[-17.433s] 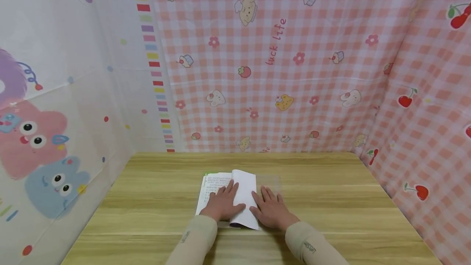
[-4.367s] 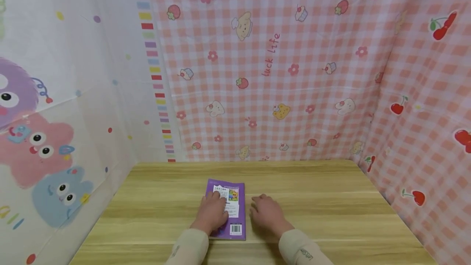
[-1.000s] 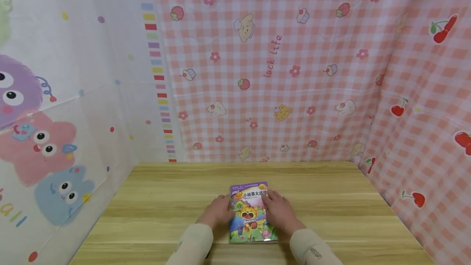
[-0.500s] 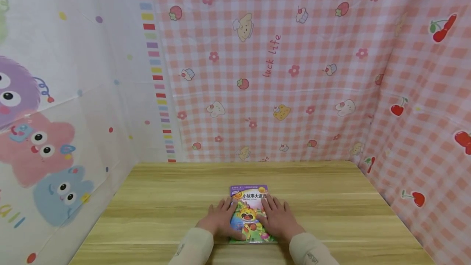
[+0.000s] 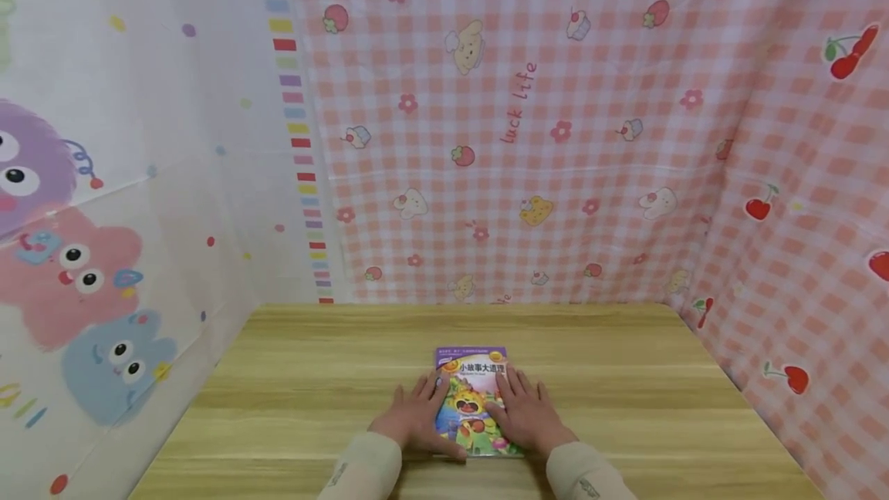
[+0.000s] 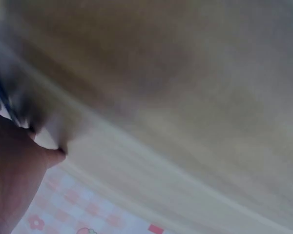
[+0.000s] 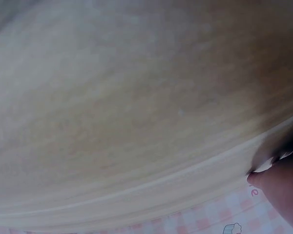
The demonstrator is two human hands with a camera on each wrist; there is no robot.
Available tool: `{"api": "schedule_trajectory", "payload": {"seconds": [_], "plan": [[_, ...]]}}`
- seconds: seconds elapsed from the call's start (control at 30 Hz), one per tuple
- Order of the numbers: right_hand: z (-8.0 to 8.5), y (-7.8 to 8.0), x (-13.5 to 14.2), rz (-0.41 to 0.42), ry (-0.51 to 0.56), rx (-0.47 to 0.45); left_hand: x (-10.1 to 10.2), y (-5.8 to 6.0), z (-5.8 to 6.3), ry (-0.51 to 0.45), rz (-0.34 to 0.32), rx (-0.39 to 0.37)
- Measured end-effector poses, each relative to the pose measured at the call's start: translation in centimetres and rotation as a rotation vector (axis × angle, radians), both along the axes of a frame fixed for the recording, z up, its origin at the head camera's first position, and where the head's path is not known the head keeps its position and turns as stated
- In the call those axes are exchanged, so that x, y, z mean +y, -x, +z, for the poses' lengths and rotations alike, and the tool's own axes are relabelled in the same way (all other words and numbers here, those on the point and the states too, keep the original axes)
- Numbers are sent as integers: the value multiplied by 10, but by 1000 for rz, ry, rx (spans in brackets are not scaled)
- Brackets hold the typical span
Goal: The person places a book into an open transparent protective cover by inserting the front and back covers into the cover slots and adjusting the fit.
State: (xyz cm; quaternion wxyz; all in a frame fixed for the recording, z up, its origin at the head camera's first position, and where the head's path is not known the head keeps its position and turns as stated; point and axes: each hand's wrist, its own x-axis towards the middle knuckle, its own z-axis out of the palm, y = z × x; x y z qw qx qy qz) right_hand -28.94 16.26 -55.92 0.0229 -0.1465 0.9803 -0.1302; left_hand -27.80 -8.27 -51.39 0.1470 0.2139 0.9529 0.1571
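A closed children's storybook (image 5: pixel 474 400) lies face up on the table, its cartoon cover and purple top band showing in the head view. My left hand (image 5: pixel 415 417) rests along the book's left side, fingers spread and thumb stretched across its lower edge. On the right side, my right hand (image 5: pixel 528 411) lies with extended fingers over the cover's edge. Only part of the left hand (image 6: pixel 14 170) appears in the left wrist view, beside a dark strip of the book. In the right wrist view, the right hand (image 7: pixel 278 187) touches the table at the corner; the book is not recognisable there.
The wood-grain table (image 5: pixel 312 361) stretches out around the book. Behind it hangs a pink checked cloth (image 5: pixel 514 191); a white cartoon-print cloth (image 5: pixel 229 176) stands on the left and a cherry-print cloth (image 5: pixel 799 268) on the right.
Earlier the book lay open, then back cover up; now its front cover is up. Over the last second, my left hand has spread from the book's left edge, its thumb reaching the lower edge.
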Motion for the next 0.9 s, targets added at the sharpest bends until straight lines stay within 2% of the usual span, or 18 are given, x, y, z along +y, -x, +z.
{"api": "schedule_trajectory", "payload": {"seconds": [0.17,0.37,0.57,0.7,0.9], "plan": [[0,0,2,-6,37,-3,0,-2,-1,6,-17,8],[-8,3,4,1,53,10,-6,-1,-11,-21,-14,32],[1,-1,2,6,55,1,-2,1,-1,-35,18,-5],[3,1,3,7,45,2,2,4,1,-51,28,23],[5,-1,2,12,48,2,-1,3,-2,24,-6,41]]}}
